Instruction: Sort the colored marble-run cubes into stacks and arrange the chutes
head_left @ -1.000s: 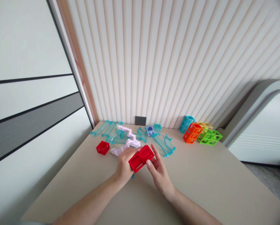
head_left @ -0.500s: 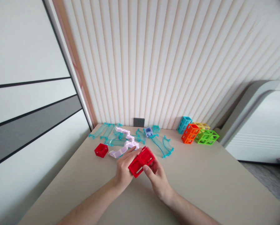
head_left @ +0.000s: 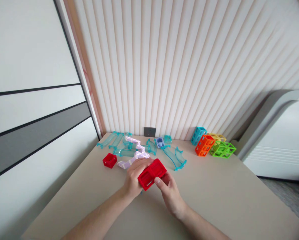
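Observation:
Both of my hands grip a red double-cube frame block (head_left: 151, 173) just above the beige table (head_left: 214, 193). My left hand (head_left: 133, 176) wraps its left end, fingers curled over the top. My right hand (head_left: 168, 190) pinches the block's right side, thumb on the front face. Behind my left hand lies a white and lilac zigzag track piece (head_left: 136, 155). A single red cube block (head_left: 109, 160) sits to the left.
Several clear teal curved track pieces (head_left: 175, 156) and a small blue block (head_left: 160, 142) lie near the ribbed wall. Cyan, orange, yellow and green frame cubes (head_left: 209, 144) cluster at the back right. A wall socket (head_left: 149, 131) sits at table level. White furniture stands to the right.
The red double block has tilted slightly in my hands and my right thumb has shifted along its front face. The view has drifted a little.

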The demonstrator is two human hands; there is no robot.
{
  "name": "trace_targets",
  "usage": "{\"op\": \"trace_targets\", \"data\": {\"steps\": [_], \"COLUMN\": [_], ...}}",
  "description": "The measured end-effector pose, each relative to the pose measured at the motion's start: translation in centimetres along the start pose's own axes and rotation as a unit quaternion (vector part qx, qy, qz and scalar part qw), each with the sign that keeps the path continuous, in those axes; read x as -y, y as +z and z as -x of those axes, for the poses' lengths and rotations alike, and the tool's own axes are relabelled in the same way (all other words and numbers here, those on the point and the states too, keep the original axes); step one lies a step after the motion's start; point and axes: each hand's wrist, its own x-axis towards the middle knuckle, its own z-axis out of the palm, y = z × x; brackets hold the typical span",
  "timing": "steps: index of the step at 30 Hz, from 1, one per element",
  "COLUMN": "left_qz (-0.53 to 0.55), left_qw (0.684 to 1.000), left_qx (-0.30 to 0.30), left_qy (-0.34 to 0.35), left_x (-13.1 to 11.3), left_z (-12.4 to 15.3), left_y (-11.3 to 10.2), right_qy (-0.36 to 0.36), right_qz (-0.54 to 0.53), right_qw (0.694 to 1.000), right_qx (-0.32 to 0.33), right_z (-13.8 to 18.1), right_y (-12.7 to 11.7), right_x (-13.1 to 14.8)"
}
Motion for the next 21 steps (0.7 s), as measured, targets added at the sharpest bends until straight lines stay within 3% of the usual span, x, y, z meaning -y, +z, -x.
{"op": "trace_targets", "data": {"steps": [4, 5, 6, 9, 11, 13, 18, 21], "left_qz": [-0.112, -0.136, -0.162, -0.242, -0.271, -0.278, -0.310, -0.322], "left_qw": [0.975, 0.974, 0.976, 0.968, 0.948, 0.934, 0.895, 0.866], "left_qx": [0.155, 0.147, 0.115, -0.011, -0.020, 0.028, 0.190, 0.246], "left_qy": [0.111, 0.108, 0.090, -0.060, -0.167, -0.225, -0.260, -0.293], "left_x": [2.3, 3.2, 4.2, 7.5, 9.2, 10.1, 10.3, 10.5], "left_z": [-1.5, -1.7, -1.8, -1.2, -0.4, 0.3, 1.3, 1.7], "left_y": [-3.4, -4.6, -5.8, -9.1, -10.3, -10.8, -10.3, -10.1], "right_qy": [-0.009, -0.008, -0.007, 0.000, 0.007, 0.013, 0.020, 0.019], "right_qz": [-0.024, -0.026, -0.027, -0.027, -0.017, -0.001, 0.024, 0.028], "right_qw": [0.995, 0.994, 0.993, 0.993, 0.993, 0.995, 0.998, 0.998], "right_qx": [-0.095, -0.106, -0.113, -0.119, -0.115, -0.102, -0.061, -0.060], "right_z": [-0.9, -1.2, -1.5, -1.9, -1.9, -1.8, -1.5, -1.5], "right_y": [-0.8, -1.1, -1.4, -2.0, -2.2, -2.1, -2.1, -2.3], "right_x": [0.3, 0.5, 0.6, 0.9, 0.9, 0.7, 0.5, 0.3]}}
